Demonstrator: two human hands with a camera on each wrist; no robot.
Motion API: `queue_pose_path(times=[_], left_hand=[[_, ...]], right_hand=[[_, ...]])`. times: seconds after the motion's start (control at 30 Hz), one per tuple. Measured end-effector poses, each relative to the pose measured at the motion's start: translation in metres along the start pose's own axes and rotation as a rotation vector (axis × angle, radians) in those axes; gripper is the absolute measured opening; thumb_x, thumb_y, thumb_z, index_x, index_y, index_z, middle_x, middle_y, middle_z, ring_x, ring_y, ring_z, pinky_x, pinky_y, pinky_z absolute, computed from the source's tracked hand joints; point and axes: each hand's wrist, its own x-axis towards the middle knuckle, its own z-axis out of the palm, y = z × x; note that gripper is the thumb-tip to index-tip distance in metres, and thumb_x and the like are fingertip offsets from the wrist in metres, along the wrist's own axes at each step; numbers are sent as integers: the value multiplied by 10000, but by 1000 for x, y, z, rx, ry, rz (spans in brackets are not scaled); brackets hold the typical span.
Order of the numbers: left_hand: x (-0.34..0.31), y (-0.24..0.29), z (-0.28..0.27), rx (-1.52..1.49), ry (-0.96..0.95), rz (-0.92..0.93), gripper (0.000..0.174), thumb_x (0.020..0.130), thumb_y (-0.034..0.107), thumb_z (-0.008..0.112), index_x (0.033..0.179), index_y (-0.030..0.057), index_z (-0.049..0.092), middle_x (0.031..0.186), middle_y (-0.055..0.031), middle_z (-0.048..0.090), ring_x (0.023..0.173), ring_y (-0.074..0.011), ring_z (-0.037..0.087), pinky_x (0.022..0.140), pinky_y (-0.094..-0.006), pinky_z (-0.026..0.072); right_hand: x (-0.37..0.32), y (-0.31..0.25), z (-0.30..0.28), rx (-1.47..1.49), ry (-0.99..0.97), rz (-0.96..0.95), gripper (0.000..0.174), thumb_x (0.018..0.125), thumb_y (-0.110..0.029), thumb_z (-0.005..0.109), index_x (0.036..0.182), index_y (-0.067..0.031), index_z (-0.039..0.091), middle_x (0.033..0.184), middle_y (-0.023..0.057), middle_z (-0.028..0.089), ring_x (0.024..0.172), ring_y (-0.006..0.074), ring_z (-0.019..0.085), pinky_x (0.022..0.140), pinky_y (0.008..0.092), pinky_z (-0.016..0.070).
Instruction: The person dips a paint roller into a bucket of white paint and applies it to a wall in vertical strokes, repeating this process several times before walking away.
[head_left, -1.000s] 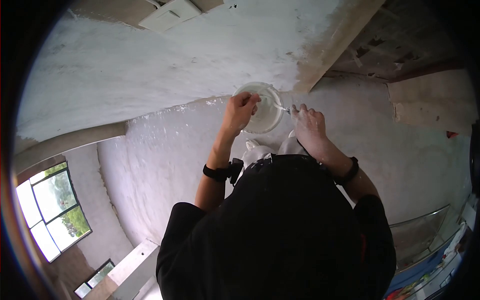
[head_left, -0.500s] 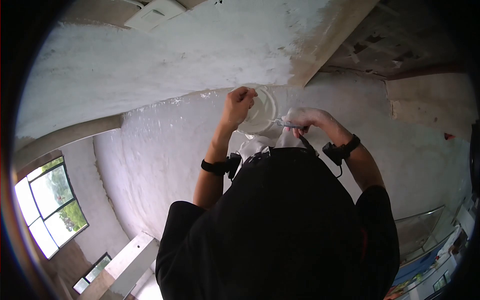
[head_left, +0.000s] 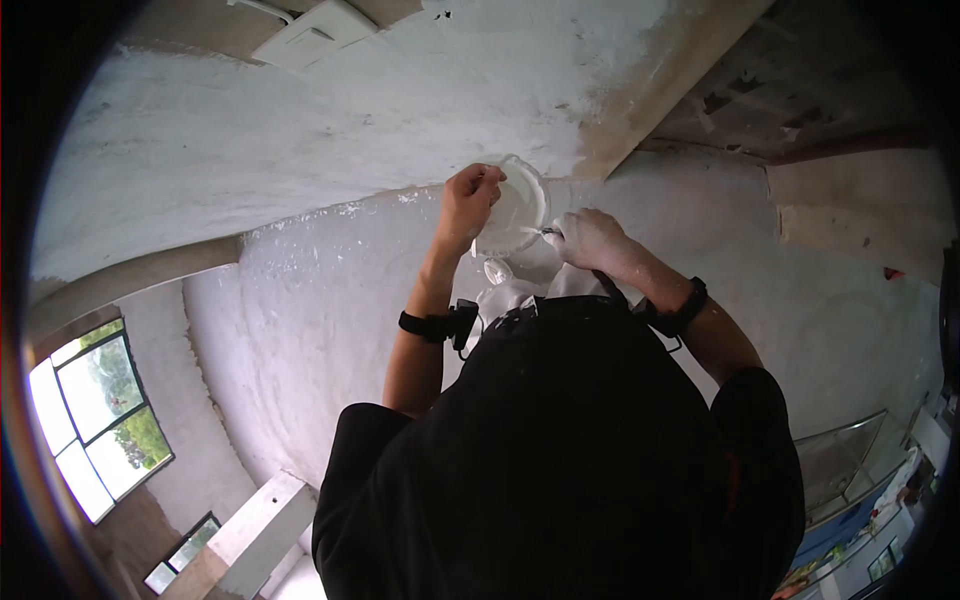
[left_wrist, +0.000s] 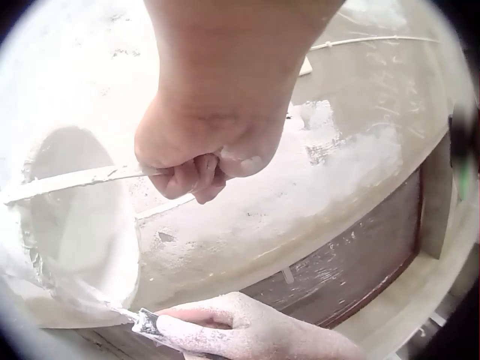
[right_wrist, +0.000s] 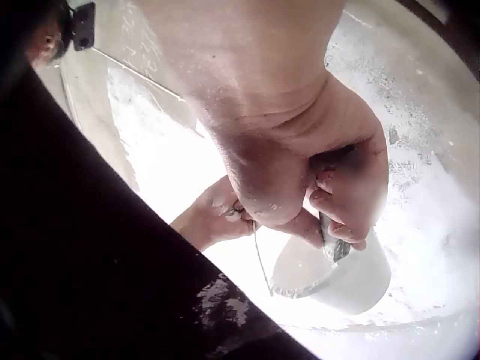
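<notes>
A white bucket with pale, wet material inside hangs in front of the person. The left hand grips its handle, a white-smeared strip running from the fist to the bucket in the left wrist view. At the bucket's near right rim, the right hand, dusted white, holds a scraper-like tool with a grey handle. Its working end is coated white and overlaps the rim in the head view. Seen from the right wrist, the fingers curl round the tool, whose working end is mostly hidden.
A patchy whitish wall rises ahead, with a switch plate on it. The bare floor is spattered white near the wall. A window stands at the left, and a glass-sided rail at the lower right.
The right hand first turned over and drew the tool back toward the body, then turned again and brought it up to the rim. The left hand and bucket shifted slightly left.
</notes>
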Motion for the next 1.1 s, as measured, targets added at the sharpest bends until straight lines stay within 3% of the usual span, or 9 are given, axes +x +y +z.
queue_pose_path(times=[0.13,0.37,0.43,0.57,0.73,0.87,0.97,1.03,1.1], left_hand=[[-7,1,-9,-4,16,-88,232,968,218,557,909,1,613,614,45,419,483,-19,303,411,-201,226],[-8,8,-7,-213,-10,-112,229,971,221,555,926,3,606,611,42,410,473,-23,297,408,-200,218],[-7,10,-8,-207,-9,-127,229,974,222,550,933,3,604,604,45,398,470,-23,292,407,-203,213],[-14,8,-15,-217,6,-167,229,975,225,549,934,6,604,599,50,394,467,-20,289,407,-202,211],[-27,11,-25,-125,25,-139,232,968,231,561,919,10,612,603,49,409,465,-13,287,406,-197,211],[-33,10,-28,-36,88,-142,229,961,231,569,908,14,617,606,46,418,473,-19,303,408,-199,220],[-29,-1,-28,28,167,-68,232,957,226,572,900,6,618,635,32,467,500,-22,345,427,-199,261],[-26,-10,-33,306,258,68,272,939,246,591,885,-19,619,702,-34,598,619,-96,534,565,-255,439],[-27,-19,-39,291,258,148,278,939,259,594,908,-17,616,775,-47,613,684,-107,553,598,-265,453]], right_hand=[[-7,-15,-14,-222,3,-77,228,848,-238,556,879,-50,680,733,160,670,745,289,685,680,403,537],[4,-18,-14,-275,98,-226,279,892,-281,542,1006,-57,662,733,115,671,700,244,687,627,380,534],[3,-30,-12,-261,150,-275,253,772,-170,577,987,-63,657,687,72,667,680,236,691,623,364,529],[11,-36,-2,-323,168,-346,299,754,-164,594,1025,-45,641,701,83,670,680,229,693,612,354,526],[18,-42,-6,-374,57,-287,177,714,-168,636,860,-99,709,697,64,685,694,208,698,603,327,524],[13,-46,-15,-415,111,-267,83,713,-164,639,722,-128,713,672,54,684,681,195,696,596,314,519],[11,-51,-25,-421,40,-274,89,700,-152,629,734,-109,699,676,86,674,666,213,694,583,320,510],[8,-50,-24,-478,-26,-229,83,720,-153,635,689,-159,712,652,43,676,671,177,691,575,296,499],[2,-50,-22,-473,-11,-219,82,721,-151,635,695,-159,713,647,39,672,667,175,689,571,300,494]])
